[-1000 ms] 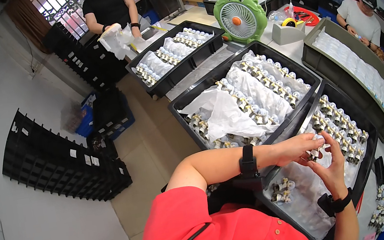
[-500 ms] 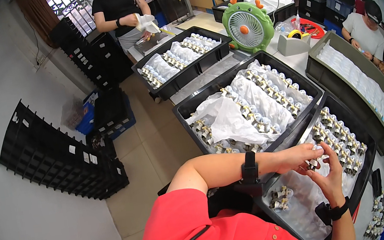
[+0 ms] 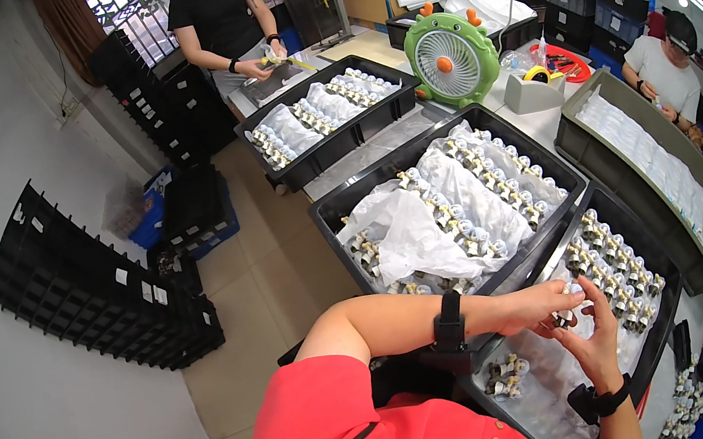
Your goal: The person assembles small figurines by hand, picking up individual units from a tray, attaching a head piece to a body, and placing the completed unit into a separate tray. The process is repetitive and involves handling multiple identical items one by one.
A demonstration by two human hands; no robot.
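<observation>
Between my two hands, above the nearest black tray (image 3: 675, 291), is a small bulb-like part with a clear dome (image 3: 570, 288) and a dark base. My left hand (image 3: 533, 306) reaches across from the left and pinches it at the dome. The fingers of my right hand (image 3: 598, 335) curl round it from the right, thumb and forefinger on it; they hide much of it. Rows of similar parts (image 3: 618, 266) stand in the tray just beyond my hands. A small cluster of them (image 3: 507, 375) sits at its near left, beside white sheeting (image 3: 548, 408).
Ahead, a second black tray (image 3: 331, 233) holds similar parts under crumpled white sheets (image 3: 412, 230). Beyond are another black tray (image 3: 308, 171) and a green fan (image 3: 476, 83). An olive tray (image 3: 571, 137) leans at right. Two people work nearby. Stacked black crates (image 3: 87, 277) stand left.
My hands keep hold of the part, with only a slight shift of the fingers. The view has moved a little. At the back, the standing person's hands have come lower and closer to the body.
</observation>
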